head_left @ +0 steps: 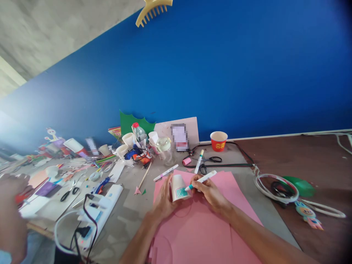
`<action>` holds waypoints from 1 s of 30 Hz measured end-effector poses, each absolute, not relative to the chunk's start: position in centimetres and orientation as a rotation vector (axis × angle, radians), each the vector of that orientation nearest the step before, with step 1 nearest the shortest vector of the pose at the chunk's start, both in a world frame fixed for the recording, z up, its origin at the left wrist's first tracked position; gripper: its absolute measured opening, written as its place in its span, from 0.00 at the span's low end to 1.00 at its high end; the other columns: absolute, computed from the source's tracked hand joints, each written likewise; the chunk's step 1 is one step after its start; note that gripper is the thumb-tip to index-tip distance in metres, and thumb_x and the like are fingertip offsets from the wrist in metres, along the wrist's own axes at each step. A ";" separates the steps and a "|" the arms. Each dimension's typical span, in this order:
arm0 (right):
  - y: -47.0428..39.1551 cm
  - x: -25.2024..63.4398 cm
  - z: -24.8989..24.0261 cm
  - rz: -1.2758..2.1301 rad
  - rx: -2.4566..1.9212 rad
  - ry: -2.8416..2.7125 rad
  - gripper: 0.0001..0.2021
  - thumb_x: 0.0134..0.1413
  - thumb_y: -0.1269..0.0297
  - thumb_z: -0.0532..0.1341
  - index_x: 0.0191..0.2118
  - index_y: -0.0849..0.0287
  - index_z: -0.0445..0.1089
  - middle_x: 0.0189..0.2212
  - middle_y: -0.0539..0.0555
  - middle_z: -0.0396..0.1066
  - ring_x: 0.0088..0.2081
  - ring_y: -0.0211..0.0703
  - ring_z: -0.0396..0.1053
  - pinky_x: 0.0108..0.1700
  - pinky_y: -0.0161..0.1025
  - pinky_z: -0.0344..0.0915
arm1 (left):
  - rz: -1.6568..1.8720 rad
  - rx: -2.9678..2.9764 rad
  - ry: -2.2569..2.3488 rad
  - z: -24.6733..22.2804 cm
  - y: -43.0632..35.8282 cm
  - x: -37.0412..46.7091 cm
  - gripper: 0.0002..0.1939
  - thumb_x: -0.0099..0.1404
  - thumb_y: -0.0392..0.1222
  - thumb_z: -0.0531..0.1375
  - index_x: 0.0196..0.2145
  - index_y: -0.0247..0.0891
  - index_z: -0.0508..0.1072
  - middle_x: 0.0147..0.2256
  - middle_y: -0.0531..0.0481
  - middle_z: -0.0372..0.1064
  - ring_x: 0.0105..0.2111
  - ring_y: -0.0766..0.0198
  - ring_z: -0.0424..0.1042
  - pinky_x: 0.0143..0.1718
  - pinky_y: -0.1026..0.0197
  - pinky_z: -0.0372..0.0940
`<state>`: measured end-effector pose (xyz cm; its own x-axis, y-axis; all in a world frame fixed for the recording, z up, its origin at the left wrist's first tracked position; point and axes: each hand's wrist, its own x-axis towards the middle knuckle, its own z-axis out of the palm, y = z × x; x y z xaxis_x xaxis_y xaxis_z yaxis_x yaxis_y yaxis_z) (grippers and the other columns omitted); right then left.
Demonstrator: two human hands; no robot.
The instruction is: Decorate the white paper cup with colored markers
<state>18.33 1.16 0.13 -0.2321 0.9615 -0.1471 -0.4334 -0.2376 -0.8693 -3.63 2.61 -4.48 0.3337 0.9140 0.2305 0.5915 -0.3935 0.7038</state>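
Note:
A white paper cup with a teal patterned patch on its side is tilted over pink paper. My left hand wraps round the cup from the left. In my right hand is a white marker, its teal tip at the patch on the cup. A second marker with a green band lies just behind the paper, and a pink-white pen lies behind my left hand.
Behind are scissors, a glass jar, a phone and a red bowl. A power strip and glue gun lie left; another person's hand is at far left. Cables coil at right.

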 end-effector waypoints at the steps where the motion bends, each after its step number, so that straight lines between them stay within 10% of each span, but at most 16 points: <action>1: 1.2 18.3 0.2 1.682 -0.870 -0.890 0.16 0.43 0.53 0.68 0.24 0.57 0.64 0.16 0.46 0.63 0.20 0.33 0.54 0.23 0.33 0.44 | 0.847 2.107 1.317 -4.4 2.6 -3.6 0.48 0.55 0.54 0.65 0.67 0.41 0.48 0.65 0.37 0.52 0.65 0.40 0.52 0.64 0.39 0.50; 30: 1.0 18.8 0.2 1.566 -0.767 -1.102 0.12 0.44 0.57 0.68 0.29 0.58 0.68 0.20 0.44 0.56 0.23 0.34 0.48 0.27 0.35 0.45 | 0.828 2.117 1.382 -4.0 2.4 -3.2 0.50 0.49 0.39 0.67 0.66 0.39 0.49 0.65 0.35 0.52 0.65 0.40 0.53 0.63 0.36 0.51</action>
